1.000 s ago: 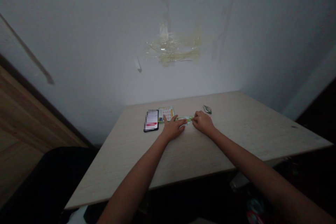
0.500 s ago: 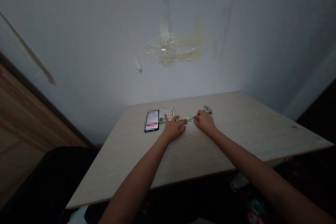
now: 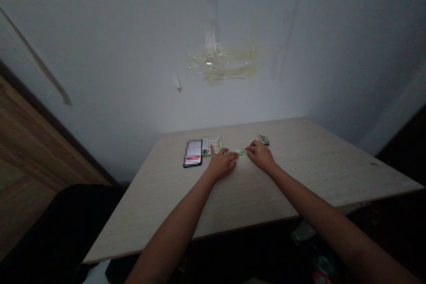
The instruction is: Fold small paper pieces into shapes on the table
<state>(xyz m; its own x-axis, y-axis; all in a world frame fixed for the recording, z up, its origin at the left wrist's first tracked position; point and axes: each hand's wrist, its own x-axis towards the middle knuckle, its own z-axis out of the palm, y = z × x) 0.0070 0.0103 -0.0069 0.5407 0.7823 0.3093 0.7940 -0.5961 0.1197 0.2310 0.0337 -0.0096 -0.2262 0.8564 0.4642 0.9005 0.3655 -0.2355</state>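
My left hand (image 3: 222,164) lies with its fingers spread over a small green-and-white piece of paper or packaging (image 3: 241,152), pressing it on the tabletop. My right hand (image 3: 260,155) has its fingertips pinched together at the right end of that green-and-white piece. Just behind my left hand is a printed booklet or card (image 3: 211,143) with rows of small pictures; my left thumb overlaps its lower edge. Left of it lies a phone (image 3: 192,153) with a lit, blurred screen. Beyond my right hand rests a small dark, patterned packet or stack (image 3: 264,140).
The pale wooden table (image 3: 159,204) stands against a grey wall (image 3: 133,53) with peeling clear tape (image 3: 229,64). A dark chair-like shape (image 3: 76,226) is at the left, beside a wooden panel (image 3: 29,155). Under the table's right front edge are dim objects.
Both hands stay at almost the same spots on the green-and-white piece. The view has shifted very slightly.
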